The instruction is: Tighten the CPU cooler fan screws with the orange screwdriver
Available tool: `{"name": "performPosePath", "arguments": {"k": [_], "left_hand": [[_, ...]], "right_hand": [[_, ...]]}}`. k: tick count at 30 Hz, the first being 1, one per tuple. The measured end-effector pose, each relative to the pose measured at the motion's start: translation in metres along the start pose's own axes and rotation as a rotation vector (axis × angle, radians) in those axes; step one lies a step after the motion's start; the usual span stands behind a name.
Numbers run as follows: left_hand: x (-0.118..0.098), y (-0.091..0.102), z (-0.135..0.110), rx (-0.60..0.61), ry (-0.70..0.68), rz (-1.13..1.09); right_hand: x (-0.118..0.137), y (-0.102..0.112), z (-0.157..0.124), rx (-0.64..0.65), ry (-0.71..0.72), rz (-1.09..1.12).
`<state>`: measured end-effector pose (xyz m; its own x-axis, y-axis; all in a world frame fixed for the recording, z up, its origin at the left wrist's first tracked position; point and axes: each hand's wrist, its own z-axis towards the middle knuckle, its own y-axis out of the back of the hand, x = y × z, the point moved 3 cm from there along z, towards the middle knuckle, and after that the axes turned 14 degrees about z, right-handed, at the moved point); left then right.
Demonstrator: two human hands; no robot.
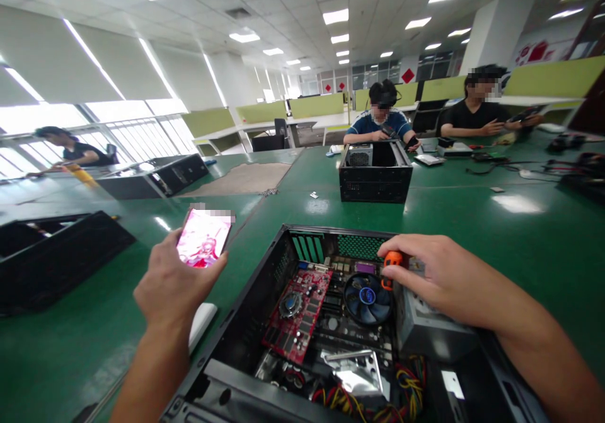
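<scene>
My left hand is closed around a smartphone with a bright, pinkish picture on its screen, held up left of an open computer case. Over the case's right side, my right hand grips an orange-handled screwdriver; its shaft is hard to make out. Inside the case lie a red graphics card, a dark cooling fan and a grey power supply. Bundled coloured cables and a shiny metal bracket sit nearer me.
A green table bears other black cases, one straight ahead, another at left. A white object lies beside my left wrist. Two people sit across the table, a third far left. Cables lie at right.
</scene>
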<state>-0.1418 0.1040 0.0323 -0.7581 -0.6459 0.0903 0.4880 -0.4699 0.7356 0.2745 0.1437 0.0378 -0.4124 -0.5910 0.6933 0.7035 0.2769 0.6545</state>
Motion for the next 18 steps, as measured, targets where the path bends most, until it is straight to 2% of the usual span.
{"name": "performPosePath", "arguments": {"k": [18], "left_hand": [[0.001,0.011,-0.001,-0.033,-0.014,0.02]], "right_hand": [[0.002,-0.001,-0.001,0.014,-0.017,-0.018]]}}
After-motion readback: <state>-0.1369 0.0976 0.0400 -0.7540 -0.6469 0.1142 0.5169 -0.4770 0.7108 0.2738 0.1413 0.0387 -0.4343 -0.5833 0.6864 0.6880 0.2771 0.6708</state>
